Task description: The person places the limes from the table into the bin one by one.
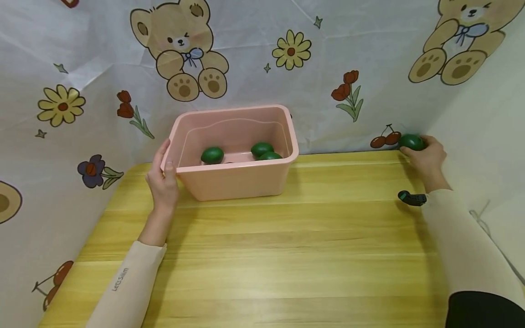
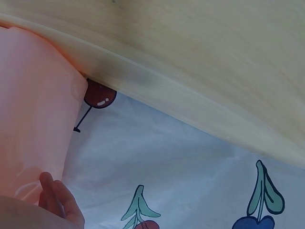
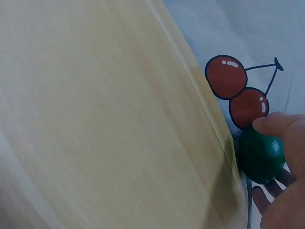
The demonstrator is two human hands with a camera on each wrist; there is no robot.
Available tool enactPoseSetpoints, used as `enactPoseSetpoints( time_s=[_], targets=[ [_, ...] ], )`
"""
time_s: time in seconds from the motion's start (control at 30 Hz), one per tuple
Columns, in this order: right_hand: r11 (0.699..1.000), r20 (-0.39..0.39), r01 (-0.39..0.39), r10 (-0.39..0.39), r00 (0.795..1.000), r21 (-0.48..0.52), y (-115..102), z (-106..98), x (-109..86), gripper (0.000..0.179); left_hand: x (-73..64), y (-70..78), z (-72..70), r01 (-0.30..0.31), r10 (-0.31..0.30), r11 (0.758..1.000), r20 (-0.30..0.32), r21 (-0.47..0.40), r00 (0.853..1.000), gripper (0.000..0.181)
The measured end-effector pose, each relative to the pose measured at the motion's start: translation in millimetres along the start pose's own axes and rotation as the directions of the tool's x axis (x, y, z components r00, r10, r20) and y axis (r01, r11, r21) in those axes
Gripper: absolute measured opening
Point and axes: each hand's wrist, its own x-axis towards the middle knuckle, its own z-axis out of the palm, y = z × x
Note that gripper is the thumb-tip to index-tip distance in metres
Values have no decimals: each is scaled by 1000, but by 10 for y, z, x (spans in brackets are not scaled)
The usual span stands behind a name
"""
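Observation:
At the left end of a pink plastic bin (image 1: 234,182), my left hand (image 1: 163,180) grips the rim, thumb over the near corner. In the left wrist view, its fingers (image 2: 62,198) lie against the bin's outer wall. Inside the bin are several green lime-like fruits, one at the left (image 1: 212,155) and others at the right (image 1: 262,149), partly hidden by the front rim. At the table's far right corner my right hand (image 1: 428,157) holds another green lime-like fruit (image 3: 261,155) between thumb and fingers, close by the back edge.
The wooden table (image 1: 287,255) runs to a back wall covered by a printed cloth (image 1: 246,86) with bears, flowers and cherries. A white wall (image 1: 484,150) stands close on the right. A black strap device (image 1: 411,198) sits at the right wrist.

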Motion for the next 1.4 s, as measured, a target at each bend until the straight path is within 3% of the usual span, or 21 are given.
enactPoseSetpoints(
  time_s=[0.17, 0.47, 0.63, 0.8, 1.13, 1.4],
  targets=[
    [1000, -4, 5, -5, 1000, -23, -12, 30, 15, 76, -10, 109, 5, 4, -4, 1000, 3, 7, 1000, 57],
    [1000, -23, -21, 21, 1000, 7, -49, 59, 8, 75, -43, 471, -53, -6, 6, 1000, 8, -16, 1000, 58],
    [999, -25, 44, -44, 999, 15, -190, 86, -113, 74, -29, 268, -53, -14, 14, 1000, 4, -8, 1000, 57],
    [982, -11, 190, -190, 982, -19, -382, 92, -312, 70, -2, 60, -16, -2, 2, 1000, 25, -4, 1000, 55],
    [918, 73, 393, -396, 915, 52, -812, 243, -795, 61, 11, 27, -14, -6, 7, 1000, 35, -8, 999, 58],
    [878, 117, 475, -479, 870, 65, -1160, 399, -1113, 58, 28, 24, -18, 7, -6, 1000, 38, -20, 999, 58]
  ],
)
